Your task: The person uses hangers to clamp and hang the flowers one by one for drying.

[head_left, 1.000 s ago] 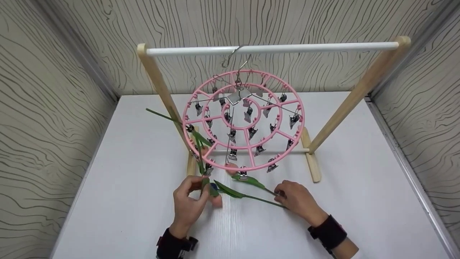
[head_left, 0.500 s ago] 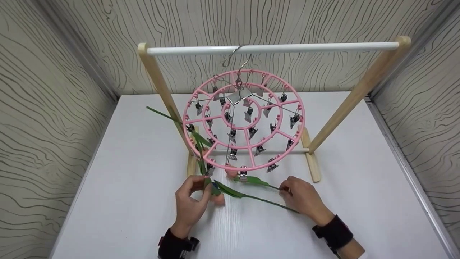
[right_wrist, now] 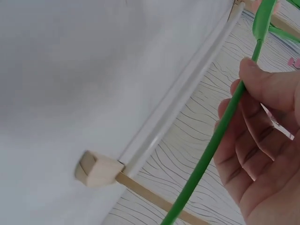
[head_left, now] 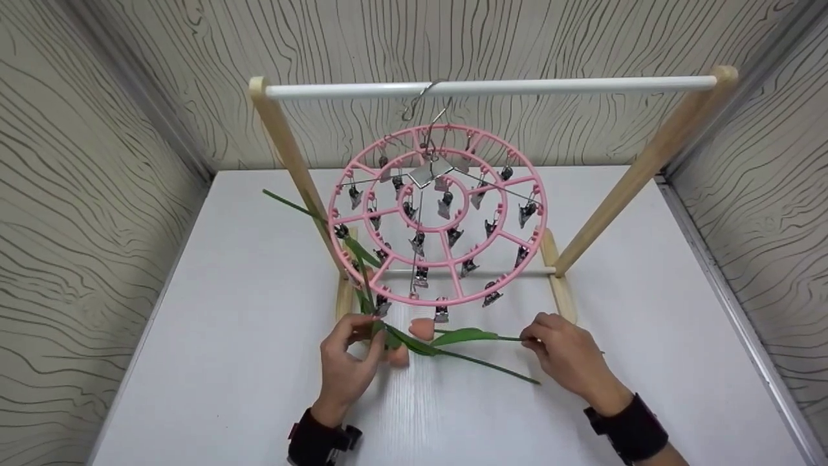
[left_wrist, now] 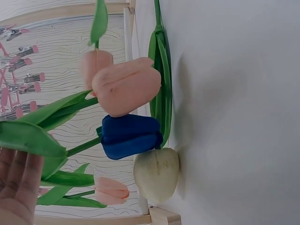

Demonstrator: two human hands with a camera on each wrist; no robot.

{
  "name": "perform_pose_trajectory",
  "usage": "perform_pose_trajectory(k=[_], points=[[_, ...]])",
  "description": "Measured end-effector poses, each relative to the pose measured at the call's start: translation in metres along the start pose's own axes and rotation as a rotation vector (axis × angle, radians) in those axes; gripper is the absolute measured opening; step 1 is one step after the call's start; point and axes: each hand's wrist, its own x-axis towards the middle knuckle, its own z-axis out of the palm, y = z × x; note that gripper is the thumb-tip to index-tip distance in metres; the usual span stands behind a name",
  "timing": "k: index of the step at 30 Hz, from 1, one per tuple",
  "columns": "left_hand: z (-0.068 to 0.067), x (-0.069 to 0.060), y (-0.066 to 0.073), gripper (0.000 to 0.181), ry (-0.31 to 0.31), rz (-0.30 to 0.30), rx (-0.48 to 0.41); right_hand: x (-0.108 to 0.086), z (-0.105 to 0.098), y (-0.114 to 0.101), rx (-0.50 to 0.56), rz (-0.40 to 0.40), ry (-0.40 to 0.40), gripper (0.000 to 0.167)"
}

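The left hand (head_left: 349, 366) pinches green leaves and stems below a clip (head_left: 383, 303) at the ring's lower left edge. In the left wrist view its fingers (left_wrist: 21, 180) are beside a broad leaf (left_wrist: 33, 138); pink (left_wrist: 126, 86) and blue (left_wrist: 131, 136) tulip heads hang beyond. A white tulip head (left_wrist: 157, 173) lies lower, by a stem with long leaves. Thumb and fingers of the right hand (head_left: 572, 356) pinch a green stem (right_wrist: 206, 154); its leaf (head_left: 466, 335) and pink head (head_left: 422, 329) point left. Another stem (head_left: 491, 366) lies in front, its end free.
A pink ring hanger (head_left: 453, 301) with many metal clips hangs from a white rail (head_left: 550, 85) on a wooden stand (head_left: 647, 162). Another stem (head_left: 284, 202) is clipped at the ring's left edge. Patterned walls surround the white table (head_left: 246, 362).
The right hand has moved right with its stem, and that pink head has come forward from under the ring. The left hand has shifted slightly right, still pinching. The hanger has swayed a little.
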Motion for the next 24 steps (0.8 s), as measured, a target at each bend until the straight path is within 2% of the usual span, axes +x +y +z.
perform_pose_trajectory(k=[5,11,14,19,24], points=[[0.0,0.001,0.0,0.028,-0.002,-0.01,-0.019,-0.001,-0.012,-0.003,-0.029,-0.066,0.036,0.025],[0.003,-0.007,-0.017,0.034,-0.005,-0.018,0.004,0.0,-0.024,-0.01,-0.042,-0.118,0.069,0.026],[0.004,-0.011,-0.02,0.034,0.018,-0.006,0.022,0.002,-0.03,-0.014,-0.049,-0.127,0.071,0.026],[0.005,-0.016,-0.012,0.029,0.056,0.015,0.06,0.003,-0.039,-0.022,-0.067,-0.147,0.072,0.027],[0.012,-0.02,0.006,0.024,-0.022,0.063,0.099,0.003,-0.047,-0.028,-0.09,-0.193,0.098,0.026]])
